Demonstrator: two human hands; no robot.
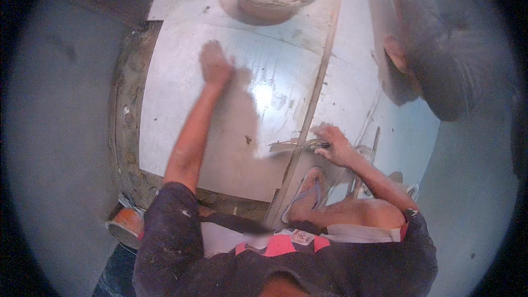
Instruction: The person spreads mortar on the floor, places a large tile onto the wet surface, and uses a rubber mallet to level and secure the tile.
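My left hand is stretched far forward over a large white tile, below a bowl of grey mortar. Its fingers are smeared by motion, so their pose does not show. Closer to me, my right hand is closed round the handle end of a trowel-like tool. The tool's thin, flat blade points left across a narrow brown strip that runs between the tiles. Blur hides the exact shape of the blade. Grey smudges and small crumbs lie on the tile.
A wide round basin full of grey mortar stands at the far side. Another person's arm reaches in at the far right. My sandalled foot rests by the strip. An orange bucket stands at lower left, and rough mortar edges the tile.
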